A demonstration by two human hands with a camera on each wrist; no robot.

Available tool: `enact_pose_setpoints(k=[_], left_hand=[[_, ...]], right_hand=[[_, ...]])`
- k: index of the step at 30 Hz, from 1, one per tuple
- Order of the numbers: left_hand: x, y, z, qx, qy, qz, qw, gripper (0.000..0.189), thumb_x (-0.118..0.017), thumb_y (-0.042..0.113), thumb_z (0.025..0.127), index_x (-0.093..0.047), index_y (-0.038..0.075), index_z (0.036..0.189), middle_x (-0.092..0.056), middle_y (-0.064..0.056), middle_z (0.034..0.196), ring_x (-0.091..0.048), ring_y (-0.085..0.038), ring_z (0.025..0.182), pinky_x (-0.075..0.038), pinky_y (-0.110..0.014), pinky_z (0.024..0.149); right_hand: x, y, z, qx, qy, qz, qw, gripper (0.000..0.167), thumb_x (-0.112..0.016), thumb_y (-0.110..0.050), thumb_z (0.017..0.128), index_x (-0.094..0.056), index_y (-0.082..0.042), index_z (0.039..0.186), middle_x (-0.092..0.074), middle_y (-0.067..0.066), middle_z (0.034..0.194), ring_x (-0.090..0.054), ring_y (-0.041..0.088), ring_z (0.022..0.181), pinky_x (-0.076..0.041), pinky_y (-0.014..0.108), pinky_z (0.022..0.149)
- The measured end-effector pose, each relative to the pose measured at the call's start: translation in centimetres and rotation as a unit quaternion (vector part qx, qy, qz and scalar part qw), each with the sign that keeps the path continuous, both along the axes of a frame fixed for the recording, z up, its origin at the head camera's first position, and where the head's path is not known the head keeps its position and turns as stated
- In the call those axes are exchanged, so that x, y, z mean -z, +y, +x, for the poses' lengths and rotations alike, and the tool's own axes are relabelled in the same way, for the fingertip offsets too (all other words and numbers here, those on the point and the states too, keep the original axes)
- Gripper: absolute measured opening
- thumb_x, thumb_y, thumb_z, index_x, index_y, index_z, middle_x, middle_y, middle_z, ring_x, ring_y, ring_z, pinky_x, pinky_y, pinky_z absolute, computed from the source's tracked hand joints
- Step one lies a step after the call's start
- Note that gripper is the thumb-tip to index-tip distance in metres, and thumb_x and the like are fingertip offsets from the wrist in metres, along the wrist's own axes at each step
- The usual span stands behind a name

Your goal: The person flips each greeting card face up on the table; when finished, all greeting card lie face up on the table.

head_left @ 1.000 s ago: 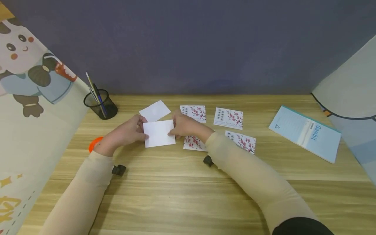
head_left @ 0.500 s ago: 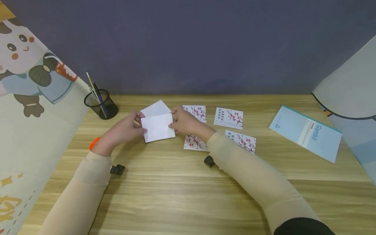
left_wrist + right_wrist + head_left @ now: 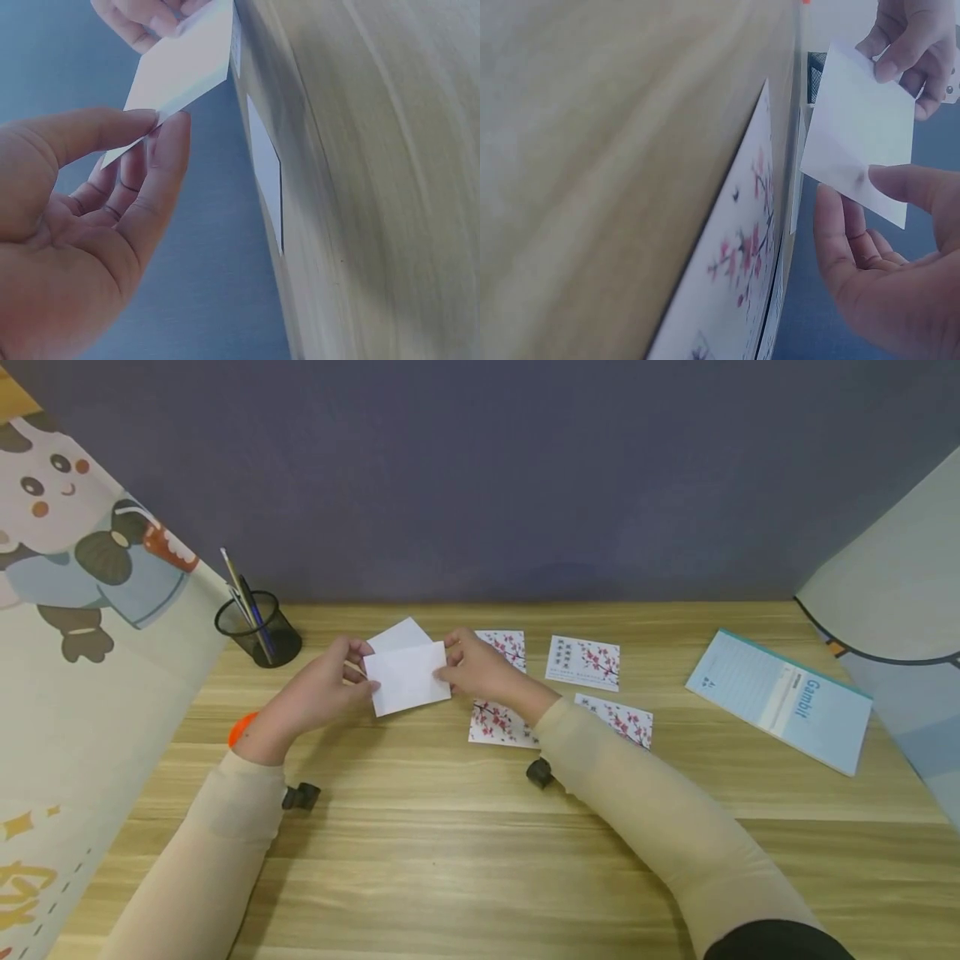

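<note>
Between both hands a white card [image 3: 408, 678] is held up off the table, its blank side toward the head camera. My left hand [image 3: 322, 689] pinches its left edge between thumb and fingers, as the left wrist view shows close up. The opposite edge is pinched by my right hand [image 3: 483, 672], thumb on the near face [image 3: 855, 127]. Behind the held card, partly covered by it, another blank white card [image 3: 401, 633] lies on the table. Several cards printed with pink blossom branches lie to the right, among them a blossom card [image 3: 583, 662]; the right hand and forearm hide parts of some.
A black mesh pen cup [image 3: 258, 627] with pens stands at the back left. An orange round object [image 3: 242, 728] is partly hidden by the left wrist. On the right lies a light blue notebook [image 3: 780, 702]. A dark partition [image 3: 525, 485] rises behind the table.
Both hands have raised the held card slightly toward the back, so it overlaps more of the blank card behind it. The grip of both hands has stayed on its side edges.
</note>
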State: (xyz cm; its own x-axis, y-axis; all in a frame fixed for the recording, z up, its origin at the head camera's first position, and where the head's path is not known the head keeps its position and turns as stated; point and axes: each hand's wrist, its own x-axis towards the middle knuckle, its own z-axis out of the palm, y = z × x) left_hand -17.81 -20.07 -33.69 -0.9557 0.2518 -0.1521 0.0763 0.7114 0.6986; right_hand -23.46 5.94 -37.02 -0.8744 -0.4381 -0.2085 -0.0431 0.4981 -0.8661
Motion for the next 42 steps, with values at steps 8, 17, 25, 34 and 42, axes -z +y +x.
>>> enact_pose_setpoints(k=[8,17,25,34,42], left_hand=[[-0.3,0.3,0.3,0.016,0.038,-0.001,0.9991,0.044,-0.061,0.015,0.108,-0.039,0.001,0.143,-0.053,-0.021,0.139,-0.064,-0.040,0.130,-0.058,-0.046,0.099],[0.0,0.5,0.5,0.023,0.095,0.018,0.9951,0.035,-0.057,0.009,0.109,-0.039,-0.004,0.137,-0.051,-0.025,0.138,-0.065,-0.041,0.125,-0.062,-0.033,0.092],[-0.1,1.0,0.7,0.016,0.145,0.032,0.9888,0.028,-0.055,0.009,0.109,-0.040,-0.004,0.129,-0.053,-0.025,0.136,-0.063,-0.039,0.124,-0.062,-0.042,0.096],[0.4,1.7,0.9,0.015,0.232,0.043,0.9715,0.018,-0.054,-0.003,0.102,-0.047,-0.007,0.118,-0.057,-0.023,0.124,-0.064,-0.036,0.116,-0.062,-0.049,0.096],[0.6,2.1,1.0,0.056,0.319,-0.019,0.9460,0.013,-0.058,-0.006,0.098,-0.052,-0.002,0.108,-0.061,-0.018,0.113,-0.066,-0.034,0.117,-0.064,-0.048,0.098]], right_hand=[[-0.2,1.0,0.2,0.010,-0.033,-0.045,0.9984,0.056,-0.064,-0.032,0.108,-0.041,-0.008,0.154,-0.060,0.015,0.138,-0.073,0.029,0.109,-0.065,0.041,0.094],[0.3,1.9,0.0,0.033,-0.030,-0.068,0.9967,0.040,-0.057,-0.030,0.111,-0.050,-0.009,0.145,-0.060,0.013,0.131,-0.072,0.033,0.112,-0.066,0.042,0.094],[0.7,2.2,-0.1,0.039,-0.064,-0.113,0.9907,0.029,-0.048,-0.025,0.114,-0.054,-0.007,0.136,-0.064,0.017,0.128,-0.071,0.028,0.105,-0.066,0.040,0.093],[0.1,1.6,0.0,0.044,-0.145,-0.226,0.9623,0.057,-0.043,-0.041,0.116,-0.055,0.010,0.138,-0.069,0.021,0.120,-0.073,0.017,0.086,-0.065,0.027,0.077],[-1.0,1.6,0.2,0.040,-0.176,-0.291,0.9396,0.057,-0.040,-0.047,0.116,-0.057,0.005,0.134,-0.070,0.007,0.101,-0.072,0.019,0.084,-0.064,0.028,0.075]])
